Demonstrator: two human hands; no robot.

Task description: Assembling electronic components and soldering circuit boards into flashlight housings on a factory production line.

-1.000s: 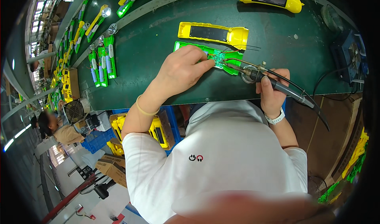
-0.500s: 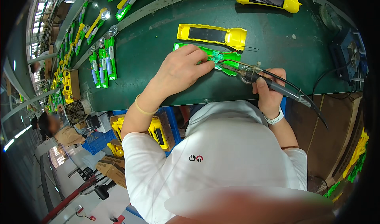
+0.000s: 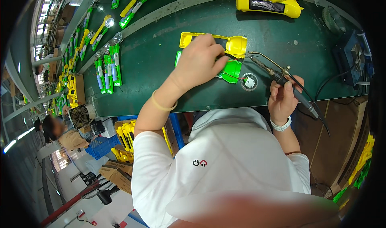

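Note:
My left hand (image 3: 200, 59) is closed over the green housing half (image 3: 231, 71), thumb and fingertips pinched on a thin dark wire (image 3: 230, 55). The hand hides most of that green part and whatever lies inside it. Behind it rests a yellow housing half (image 3: 237, 46) with a dark panel, partly covered by my fingers. A clear round lamp head (image 3: 249, 82) lies on the bench at the right, joined to the green half by a thin red wire. My right hand (image 3: 284, 99) is wrapped round a soldering iron (image 3: 295, 92), its tip and metal feed tube pointing left, apart from the wire.
Yellow housings (image 3: 267, 6) are piled at the back right. A blue soldering station (image 3: 350, 59) stands at the right edge. Several green lamp assemblies (image 3: 107, 73) lie on the left, before a raised strip. Another person (image 3: 66, 133) sits far left.
The soldering iron has been drawn right, away from the green half. My left hand has moved right and pinches the wire. The round lamp head, mostly hidden before, now shows.

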